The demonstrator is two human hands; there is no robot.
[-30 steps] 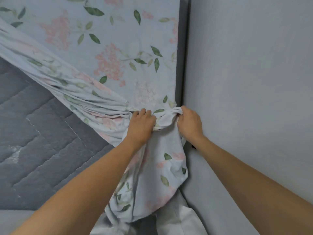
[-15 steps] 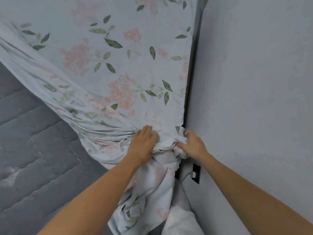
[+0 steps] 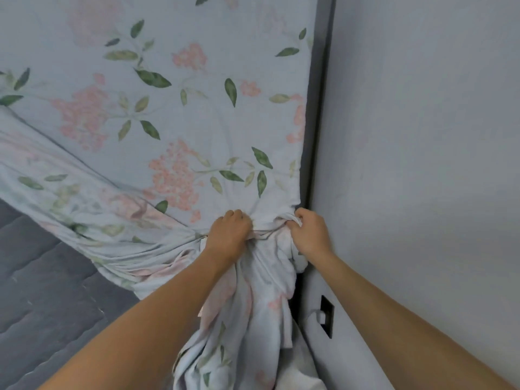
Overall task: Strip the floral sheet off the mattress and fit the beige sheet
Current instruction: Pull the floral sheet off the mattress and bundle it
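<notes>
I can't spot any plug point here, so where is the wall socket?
In the head view, the wall socket sits low on the right-hand wall, just below the right hand and beside the hanging floral sheet.

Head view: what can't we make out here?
- Fingers of the left hand: curled into the floral sheet, tips buried in cloth.
- Fingers of the right hand: same, mostly wrapped in bunched fabric.
- Mattress far part: covered by the sheet and cut by the frame edges.
- Beige sheet: not identifiable anywhere in view.
</notes>
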